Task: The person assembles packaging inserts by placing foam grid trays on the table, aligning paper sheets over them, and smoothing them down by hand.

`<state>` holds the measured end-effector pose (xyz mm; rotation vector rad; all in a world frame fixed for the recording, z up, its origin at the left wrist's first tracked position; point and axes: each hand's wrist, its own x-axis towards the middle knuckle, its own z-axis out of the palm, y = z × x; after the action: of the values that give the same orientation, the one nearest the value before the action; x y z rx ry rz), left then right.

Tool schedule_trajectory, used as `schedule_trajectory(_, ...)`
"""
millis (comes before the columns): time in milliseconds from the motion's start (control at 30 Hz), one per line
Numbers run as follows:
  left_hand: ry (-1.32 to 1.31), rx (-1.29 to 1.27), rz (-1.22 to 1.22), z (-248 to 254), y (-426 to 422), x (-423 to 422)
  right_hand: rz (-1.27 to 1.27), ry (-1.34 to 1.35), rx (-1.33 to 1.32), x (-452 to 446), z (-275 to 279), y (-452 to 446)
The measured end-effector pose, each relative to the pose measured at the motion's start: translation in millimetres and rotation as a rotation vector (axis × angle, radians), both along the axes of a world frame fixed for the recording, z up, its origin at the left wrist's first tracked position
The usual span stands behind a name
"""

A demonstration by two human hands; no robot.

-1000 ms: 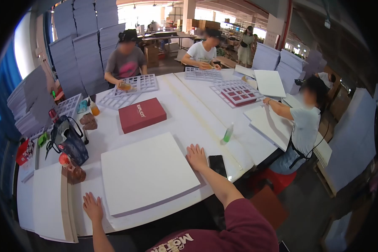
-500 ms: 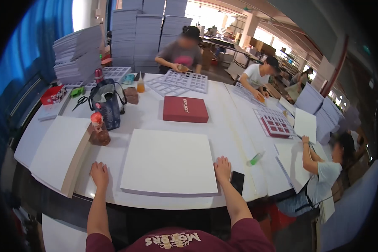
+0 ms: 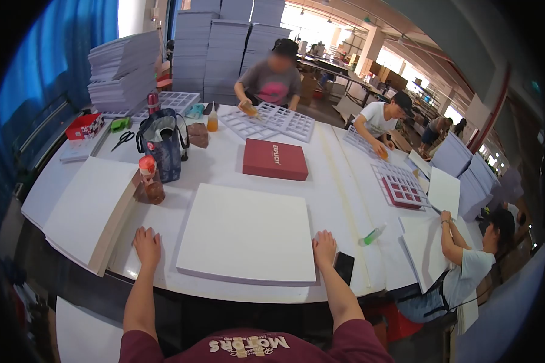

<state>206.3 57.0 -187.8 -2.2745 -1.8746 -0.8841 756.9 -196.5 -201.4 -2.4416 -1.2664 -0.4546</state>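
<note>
A stack of white board sheets (image 3: pixel 245 233) lies on the white table (image 3: pixel 224 291) in front of me. My left hand (image 3: pixel 147 247) rests on the tabletop left of the stack, fingers laid out and apart from it. At the stack's right edge is my right hand (image 3: pixel 324 247), also flat on the table and holding nothing. Whether its fingers touch the sheets I cannot tell. A black phone (image 3: pixel 344 268) lies beside the right wrist. Behind the stack sits a red box (image 3: pixel 275 159) lettered "EXPLICIT".
To the left are a thick board pile (image 3: pixel 88 209), a drink bottle (image 3: pixel 151 181), a dark blue bag (image 3: pixel 163 148) and scissors (image 3: pixel 123 140). A green bottle (image 3: pixel 373 235) lies right. Co-workers handle white grid trays (image 3: pixel 287 121) across the table and boards (image 3: pixel 424 248) at right.
The view has shifted slightly, so things appear a little further right. My hands stay on the table. The co-worker opposite has moved a glue bottle across the grid tray.
</note>
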Motion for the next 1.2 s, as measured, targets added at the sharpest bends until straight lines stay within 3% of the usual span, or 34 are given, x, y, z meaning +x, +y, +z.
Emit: schedule_trajectory(1200,0.041,0.003,0.010,-0.4,-0.2,1.1,-0.008,-0.048,-0.003,1.2,-2.6,-0.5)
